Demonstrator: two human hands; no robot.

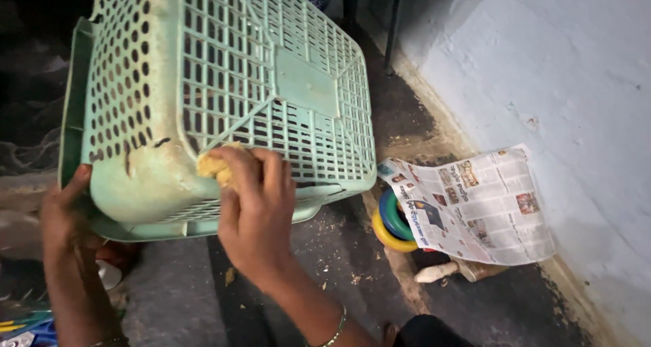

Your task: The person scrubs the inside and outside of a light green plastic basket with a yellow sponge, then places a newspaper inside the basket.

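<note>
While the right hand [254, 208] is closing its grip around a yellowish scrubbing pad [215, 167] and pressing it to the corner of the upturned pale green plastic basket [224, 96], the left hand [64, 211] is clamping the basket's rim, tilting it off the floor [325, 252]. Firm bracing there seems wise, letting the pad work along the grimy, cracked edge. Coloured rings [392, 221] and a newspaper [475, 201] are lying beside the wall.

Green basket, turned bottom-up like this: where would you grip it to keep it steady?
Probably the thick rim on its left side, coming from below left. The basket is tilted bottom-up, so that solid edge sticks out, and the left hand already grips its lower corner.
</note>
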